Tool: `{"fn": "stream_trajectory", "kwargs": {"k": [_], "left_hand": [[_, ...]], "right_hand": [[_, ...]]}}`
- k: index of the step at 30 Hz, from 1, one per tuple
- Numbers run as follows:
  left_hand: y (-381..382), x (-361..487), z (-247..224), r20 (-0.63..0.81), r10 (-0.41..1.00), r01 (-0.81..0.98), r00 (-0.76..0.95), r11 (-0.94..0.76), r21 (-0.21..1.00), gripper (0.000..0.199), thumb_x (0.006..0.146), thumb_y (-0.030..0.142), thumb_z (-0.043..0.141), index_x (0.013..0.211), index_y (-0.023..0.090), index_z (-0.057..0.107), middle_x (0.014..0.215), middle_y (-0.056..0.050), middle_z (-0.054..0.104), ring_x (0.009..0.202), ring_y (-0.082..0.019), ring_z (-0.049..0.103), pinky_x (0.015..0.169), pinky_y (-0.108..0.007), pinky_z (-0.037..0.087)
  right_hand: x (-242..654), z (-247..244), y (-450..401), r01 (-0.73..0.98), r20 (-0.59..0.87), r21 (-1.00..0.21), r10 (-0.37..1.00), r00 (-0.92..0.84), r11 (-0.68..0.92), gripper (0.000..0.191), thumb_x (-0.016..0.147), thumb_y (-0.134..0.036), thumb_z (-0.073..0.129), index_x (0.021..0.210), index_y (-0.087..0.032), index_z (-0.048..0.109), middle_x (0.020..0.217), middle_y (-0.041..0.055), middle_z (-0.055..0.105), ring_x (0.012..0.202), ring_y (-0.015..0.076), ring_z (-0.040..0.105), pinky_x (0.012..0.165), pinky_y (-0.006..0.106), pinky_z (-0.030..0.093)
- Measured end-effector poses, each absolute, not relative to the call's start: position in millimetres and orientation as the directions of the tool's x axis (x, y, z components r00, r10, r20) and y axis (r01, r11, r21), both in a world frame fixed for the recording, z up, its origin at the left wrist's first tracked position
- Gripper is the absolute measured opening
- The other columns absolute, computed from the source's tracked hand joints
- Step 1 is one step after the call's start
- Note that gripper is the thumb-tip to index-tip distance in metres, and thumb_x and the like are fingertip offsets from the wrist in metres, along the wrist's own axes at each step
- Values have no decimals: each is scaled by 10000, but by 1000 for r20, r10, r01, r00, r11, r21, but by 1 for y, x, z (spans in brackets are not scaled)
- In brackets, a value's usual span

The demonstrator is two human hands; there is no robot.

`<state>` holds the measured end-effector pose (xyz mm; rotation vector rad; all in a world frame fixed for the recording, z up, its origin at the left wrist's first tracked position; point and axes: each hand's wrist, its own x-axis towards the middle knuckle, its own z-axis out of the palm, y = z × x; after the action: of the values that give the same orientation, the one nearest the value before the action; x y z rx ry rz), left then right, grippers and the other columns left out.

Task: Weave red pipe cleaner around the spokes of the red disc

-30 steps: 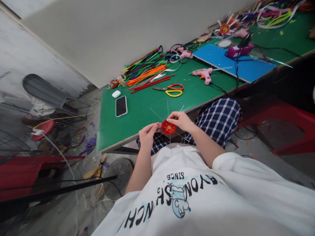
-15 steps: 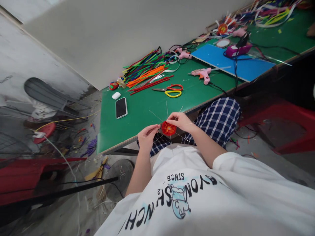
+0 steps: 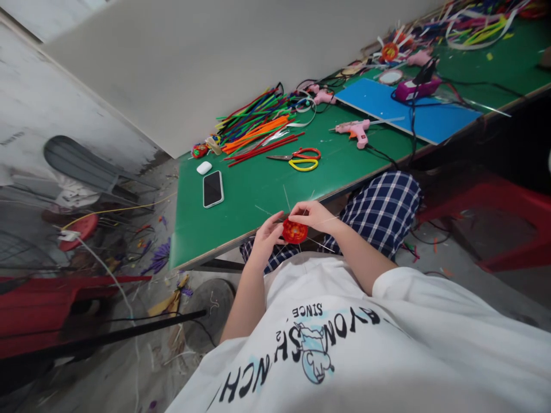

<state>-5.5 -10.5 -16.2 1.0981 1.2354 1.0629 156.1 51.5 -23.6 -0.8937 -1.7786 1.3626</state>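
Above my lap, in front of the table's near edge, is a round red-and-orange disc (image 3: 296, 232) with thin, pale wire spokes sticking out all round. It looks wound from fuzzy strands. My right hand (image 3: 316, 217) pinches its upper edge between thumb and fingers. At the left rim is my left hand (image 3: 266, 238), its thumb and fingertips closed on the disc's side. The fingertips hide part of the rim. Beyond my hands, scissors (image 3: 305, 159) with one red and one yellow handle lie on the green table (image 3: 249, 195).
Pipe cleaners (image 3: 258, 129) in several colours lie behind the scissors. A phone (image 3: 213, 189) and a white case (image 3: 204, 167) rest at the left. A pink glue gun (image 3: 358, 131) lies by a blue board (image 3: 400, 106), its cord hanging over the table edge.
The disc has dropped slightly towards me and its spokes have turned a little. My left hand has shifted right, from a pinch beside the rim onto the disc's side. My right hand has lowered slightly.
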Motion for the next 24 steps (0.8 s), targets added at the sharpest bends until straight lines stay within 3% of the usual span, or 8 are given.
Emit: {"fn": "stream_trajectory", "kwargs": {"k": [3, 6, 11, 15, 19, 22, 24], "left_hand": [[-10, 3, -23, -112, 992, 40, -51, 114, 993, 378, 649, 314, 596, 1002, 186, 555, 795, -44, 630, 665, -126, 591, 542, -215, 492], [-9, 10, -27, -24, 991, 79, -132, 35, 996, 271, 642, 295, 602, 879, 165, 603, 784, -42, 637, 680, -123, 590, 626, -239, 489], [-9, 10, -24, 56, 972, 133, -227, -26, 991, 232, 644, 296, 592, 822, 151, 624, 792, -50, 643, 691, -128, 590, 676, -257, 478], [-10, 6, -18, 79, 956, 173, -282, -31, 984, 242, 648, 302, 585, 825, 140, 621, 776, -43, 638, 682, -119, 584, 650, -233, 472], [-11, 5, -19, 64, 951, 141, -303, -22, 990, 243, 644, 299, 589, 822, 136, 609, 774, -41, 633, 698, -118, 582, 659, -227, 470], [-9, 2, -19, 52, 948, 146, -314, -7, 989, 247, 642, 303, 590, 821, 134, 606, 759, -41, 630, 679, -115, 580, 644, -223, 469], [-4, -2, -16, 63, 948, 160, -311, -13, 987, 256, 640, 307, 590, 829, 134, 606, 766, -44, 631, 679, -118, 580, 638, -223, 469]], "right_hand": [[155, -21, 49, 109, 122, -972, 841, -527, 209, 209, 677, -326, 537, 725, -136, 606, 644, 9, 587, 539, 72, 471, 500, 192, 365], [156, -18, 48, 85, 104, -980, 834, -542, 177, 223, 656, -341, 565, 741, -140, 610, 662, 11, 595, 555, 75, 489, 514, 196, 386], [163, -23, 54, -87, 3, -994, 769, -639, -69, 276, 636, -327, 594, 847, -149, 587, 743, 29, 609, 638, 99, 552, 573, 227, 459], [178, -30, 68, -81, -14, -995, 892, -452, -57, 281, 660, -354, 563, 834, -135, 582, 679, 28, 591, 606, 102, 548, 571, 250, 476], [191, -25, 98, 181, 181, -963, 977, -116, 200, 254, 715, -366, 488, 787, -140, 581, 676, 28, 584, 610, 113, 535, 623, 276, 455], [191, -17, 130, 470, 401, -781, 908, -124, 410, 220, 751, -294, 447, 845, -157, 591, 859, 52, 586, 792, 142, 530, 745, 286, 415], [187, -15, 151, 663, 413, -625, 895, -166, 411, 240, 750, -249, 455, 926, -147, 581, 940, 82, 567, 905, 178, 495, 813, 308, 376]]}}
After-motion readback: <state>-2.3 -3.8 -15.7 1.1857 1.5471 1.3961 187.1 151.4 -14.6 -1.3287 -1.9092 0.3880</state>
